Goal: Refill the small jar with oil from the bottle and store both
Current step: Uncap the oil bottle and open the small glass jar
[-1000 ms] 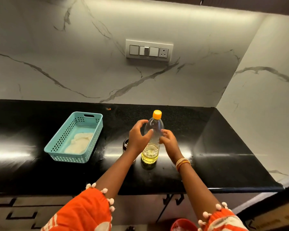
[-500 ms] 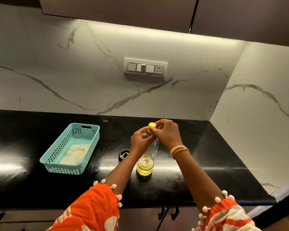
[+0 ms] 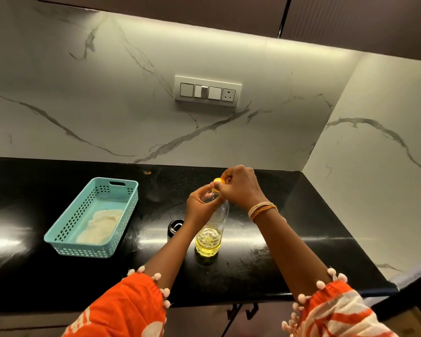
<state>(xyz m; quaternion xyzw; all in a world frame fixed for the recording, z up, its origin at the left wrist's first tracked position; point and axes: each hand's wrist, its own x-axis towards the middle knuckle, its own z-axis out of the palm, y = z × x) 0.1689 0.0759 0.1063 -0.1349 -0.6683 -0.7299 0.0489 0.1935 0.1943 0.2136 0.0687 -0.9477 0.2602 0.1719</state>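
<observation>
A clear plastic oil bottle [image 3: 210, 235] stands upright on the black counter [image 3: 289, 251], with yellow oil filling its lower part. My left hand [image 3: 199, 206] grips the bottle's upper body near the neck. My right hand [image 3: 238, 188] is curled over the top and pinches the yellow cap [image 3: 218, 181], which is mostly hidden by the fingers. The small dark jar [image 3: 175, 227] sits on the counter just left of the bottle, partly behind my left forearm.
A teal perforated basket [image 3: 66, 242] holding a pale cloth lies on the counter's left side. A marble wall with a switch panel [image 3: 208, 91] rises behind. A side wall closes the counter on the right. Cabinets hang overhead.
My right hand rose from the bottle's side to the cap and now pinches it. My left hand slid up toward the neck. The camera tilted upward.
</observation>
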